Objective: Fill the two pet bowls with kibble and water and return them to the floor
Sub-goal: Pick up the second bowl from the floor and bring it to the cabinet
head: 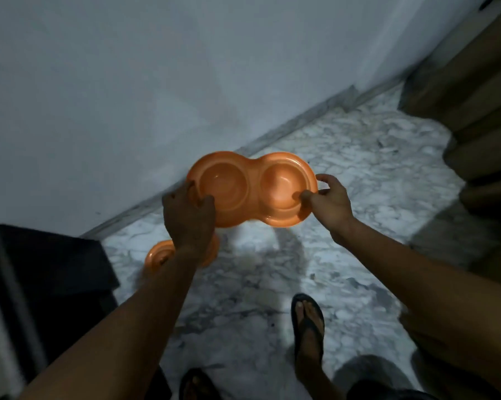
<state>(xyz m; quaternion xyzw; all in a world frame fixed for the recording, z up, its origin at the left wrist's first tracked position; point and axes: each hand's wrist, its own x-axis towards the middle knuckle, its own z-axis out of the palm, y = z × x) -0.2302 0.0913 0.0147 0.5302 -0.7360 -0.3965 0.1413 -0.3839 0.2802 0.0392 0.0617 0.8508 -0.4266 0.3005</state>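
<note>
Head view: second orange bowl (159, 255) is lying on the marble floor (358, 157) at lower left, mostly hidden behind the left forearm. Left hand (187, 217) is gripping the left rim of the orange double pet bowl (252, 189), held above the floor beside the wall (113, 96); both round wells are looking empty, glossy. Right hand (328, 203) is pinching the right rim.

Head-worn view, facing steeply down, floor (344, 174) near
</note>
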